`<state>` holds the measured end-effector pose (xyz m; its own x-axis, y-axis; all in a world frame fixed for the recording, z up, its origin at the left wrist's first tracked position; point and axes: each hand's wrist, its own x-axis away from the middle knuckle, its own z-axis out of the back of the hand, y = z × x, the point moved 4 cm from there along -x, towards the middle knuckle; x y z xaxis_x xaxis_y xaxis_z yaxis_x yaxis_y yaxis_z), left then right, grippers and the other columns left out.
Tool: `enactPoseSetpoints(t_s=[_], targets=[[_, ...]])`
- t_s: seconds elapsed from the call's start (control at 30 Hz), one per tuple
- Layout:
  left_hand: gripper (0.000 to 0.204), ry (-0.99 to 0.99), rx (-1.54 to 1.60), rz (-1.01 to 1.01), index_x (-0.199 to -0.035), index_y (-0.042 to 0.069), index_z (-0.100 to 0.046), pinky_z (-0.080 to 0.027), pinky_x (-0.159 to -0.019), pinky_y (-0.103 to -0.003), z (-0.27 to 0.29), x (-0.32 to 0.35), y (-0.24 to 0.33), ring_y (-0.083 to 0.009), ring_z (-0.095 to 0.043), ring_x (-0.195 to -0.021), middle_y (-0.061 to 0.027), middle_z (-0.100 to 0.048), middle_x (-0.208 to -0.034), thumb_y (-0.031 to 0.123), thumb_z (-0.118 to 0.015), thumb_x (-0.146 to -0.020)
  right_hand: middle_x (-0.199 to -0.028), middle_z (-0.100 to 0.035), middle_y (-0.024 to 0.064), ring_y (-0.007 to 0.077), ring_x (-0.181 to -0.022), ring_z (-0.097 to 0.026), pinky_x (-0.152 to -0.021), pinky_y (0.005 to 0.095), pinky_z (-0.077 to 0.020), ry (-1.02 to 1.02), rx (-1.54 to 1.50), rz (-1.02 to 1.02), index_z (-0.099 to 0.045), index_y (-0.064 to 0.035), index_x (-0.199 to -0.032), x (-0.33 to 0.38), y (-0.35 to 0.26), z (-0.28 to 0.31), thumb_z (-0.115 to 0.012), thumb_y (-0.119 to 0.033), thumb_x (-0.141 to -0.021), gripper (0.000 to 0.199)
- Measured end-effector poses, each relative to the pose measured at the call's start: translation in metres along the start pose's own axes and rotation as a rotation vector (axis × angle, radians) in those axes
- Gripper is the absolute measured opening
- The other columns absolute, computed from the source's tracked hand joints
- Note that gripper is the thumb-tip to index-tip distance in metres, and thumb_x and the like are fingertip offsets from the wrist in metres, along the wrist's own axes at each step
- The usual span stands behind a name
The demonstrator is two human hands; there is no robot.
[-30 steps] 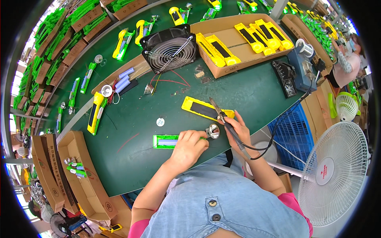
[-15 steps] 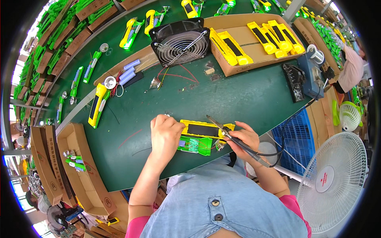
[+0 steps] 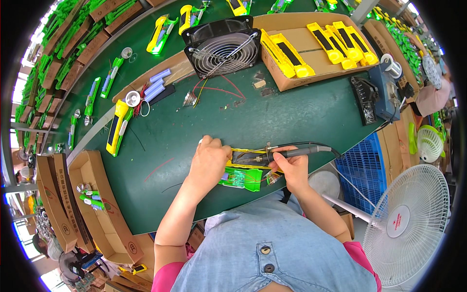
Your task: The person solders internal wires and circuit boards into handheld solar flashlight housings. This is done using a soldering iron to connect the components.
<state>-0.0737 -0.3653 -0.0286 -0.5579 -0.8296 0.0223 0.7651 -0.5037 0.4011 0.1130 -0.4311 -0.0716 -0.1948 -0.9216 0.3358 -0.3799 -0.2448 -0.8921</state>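
A long yellow casing (image 3: 265, 165) with a dark middle lies near the front edge of the green table. Closed over its left end, my left hand (image 3: 208, 163) hides what its fingertips pinch. In my right hand (image 3: 292, 169) is a soldering iron (image 3: 294, 153), held almost level above the casing with its front end toward the left. Just below the casing is a green housing (image 3: 243, 179) with a circuit board and thin wires. A small lamp cup (image 3: 272, 178) sits at that housing's right end, partly under my right hand.
A black fan (image 3: 224, 51) stands at the back, beside a cardboard box (image 3: 292, 83) of yellow casings. The soldering station (image 3: 382, 92) and solder spool (image 3: 390, 65) are at right. Blue cells (image 3: 155, 90) and a yellow-green lamp (image 3: 118, 127) lie left. A white fan (image 3: 406, 224) stands lower right.
My right hand has shifted slightly left and turned the soldering iron from a steep slant to nearly level over the casing. My left hand stays at the casing's left end.
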Motion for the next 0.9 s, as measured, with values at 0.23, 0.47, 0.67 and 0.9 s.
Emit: enactPoseSetpoints(t_s=[0.23,0.47,0.67,0.9], targets=[[0.004,0.001,-0.035,-0.011,-0.071,0.003,-0.062,-0.043,-0.071,-0.036,-0.003,-0.001,0.001,-0.0276,-0.049,-0.08,-0.0106,-0.054,-0.071,0.004,-0.058,-0.069,-0.077,-0.062,0.0109,0.0136,-0.061,-0.062,-0.046,0.0215,-0.0481,-0.017,0.04,-0.024,-0.058,0.0042,-0.089,-0.002,0.004,-0.003,-0.06,-0.002,-0.08,0.011],[0.005,-0.007,-0.074,-0.027,-0.07,0.004,-0.063,-0.043,-0.071,-0.036,-0.002,-0.002,0.003,-0.0273,-0.049,-0.078,-0.0104,-0.053,-0.07,0.005,-0.057,-0.069,-0.076,-0.063,0.0107,0.0133,-0.061,-0.062,-0.047,0.0211,-0.0478,-0.026,0.071,-0.009,-0.058,0.004,-0.09,-0.001,0.004,-0.003,-0.06,-0.003,-0.081,0.012],[0.007,-0.012,-0.125,-0.021,-0.07,0.005,-0.063,-0.042,-0.07,-0.037,-0.002,-0.003,0.006,-0.0265,-0.049,-0.079,-0.0095,-0.053,-0.07,0.005,-0.056,-0.069,-0.076,-0.062,0.0106,0.0126,-0.063,-0.062,-0.047,0.0211,-0.0479,-0.041,-0.002,0.035,-0.057,0.0033,-0.092,0.002,0.002,0.002,-0.06,-0.001,-0.081,0.013],[0.007,-0.008,-0.174,-0.03,-0.068,0.006,-0.064,-0.041,-0.069,-0.036,-0.002,-0.002,0.007,-0.0258,-0.049,-0.079,-0.0085,-0.054,-0.071,0.007,-0.057,-0.067,-0.086,-0.064,0.0126,0.0191,-0.074,-0.064,-0.066,0.0296,-0.0511,0.032,0.556,0.634,-0.057,0.0013,-0.097,0.027,-0.023,0.022,-0.064,-0.002,-0.076,0.022]])
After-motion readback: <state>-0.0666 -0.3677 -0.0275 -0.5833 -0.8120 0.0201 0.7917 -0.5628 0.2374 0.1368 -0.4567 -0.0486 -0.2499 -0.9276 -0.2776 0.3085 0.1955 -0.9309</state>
